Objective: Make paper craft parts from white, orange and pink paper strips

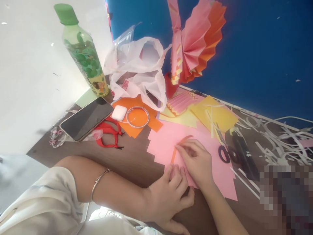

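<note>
Between my two hands runs a thin orange paper strip (173, 156), bent near its upper part. My right hand (199, 160) is closed in a pinch on the strip at the bend, and a short end curves out above the fingers. Lower down, my left hand (174, 192) holds the strip's bottom end at its fingertips; its other fingers are bent and slightly apart. Beneath both hands lie pink paper sheets (158, 138) with stepped edges. Dark-handled scissors (223, 154) rest at the sheets' right side, nearest my right hand.
Left lie a phone (86, 119), red cord (107, 143), white case (119, 113) and coiled cable (127, 118). Behind stand a green-capped bottle (84, 55), plastic bag (137, 58) and folded-paper fan (195, 36). Yellow paper (212, 112) and tangled white strips (276, 140) lie right.
</note>
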Motion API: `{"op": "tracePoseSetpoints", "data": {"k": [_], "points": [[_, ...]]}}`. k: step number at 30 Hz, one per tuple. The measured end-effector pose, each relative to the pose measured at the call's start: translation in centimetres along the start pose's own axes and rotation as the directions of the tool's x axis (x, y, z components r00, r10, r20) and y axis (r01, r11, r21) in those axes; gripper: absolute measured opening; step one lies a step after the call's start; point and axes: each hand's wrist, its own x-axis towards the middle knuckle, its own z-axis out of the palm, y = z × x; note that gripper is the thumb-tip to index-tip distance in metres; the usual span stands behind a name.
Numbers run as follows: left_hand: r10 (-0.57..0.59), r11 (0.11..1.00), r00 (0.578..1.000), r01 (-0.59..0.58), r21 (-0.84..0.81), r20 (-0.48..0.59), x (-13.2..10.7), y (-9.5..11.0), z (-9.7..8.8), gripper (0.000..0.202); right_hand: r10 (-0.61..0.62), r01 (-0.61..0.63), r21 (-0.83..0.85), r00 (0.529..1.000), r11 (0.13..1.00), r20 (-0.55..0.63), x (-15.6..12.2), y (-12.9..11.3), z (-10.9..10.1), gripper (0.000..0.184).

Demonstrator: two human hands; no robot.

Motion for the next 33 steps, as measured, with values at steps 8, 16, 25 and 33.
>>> {"op": "tracePoseSetpoints", "data": {"k": [8, 16, 25, 33], "points": [[0.004, 1.0, 1.0, -0.004, -0.003, 0.004, 0.0, 0.0, 0.0, 0.085, 0.029, -0.03, 0.062, 0.999, 0.998, 0.017, 0.4, 0.2, 0.1, 0.012], [0.004, 1.0, 1.0, -0.004, -0.008, -0.004, 0.0, 0.1, 0.1, 0.085, 0.028, -0.028, 0.004, 1.0, 1.0, 0.004, 0.4, 0.1, 0.2, 0.015], [0.002, 1.0, 1.0, -0.002, -0.007, -0.026, -0.1, 0.1, 0.4, 0.086, 0.032, -0.032, -0.023, 0.999, 0.999, 0.005, 0.4, 0.0, 0.2, 0.015], [0.0, 1.0, 1.0, 0.0, 0.003, -0.022, -0.1, 0.1, 0.4, 0.085, 0.204, -0.211, 0.095, 0.976, 0.973, 0.074, 1.1, 0.2, -0.4, 0.024]]}}
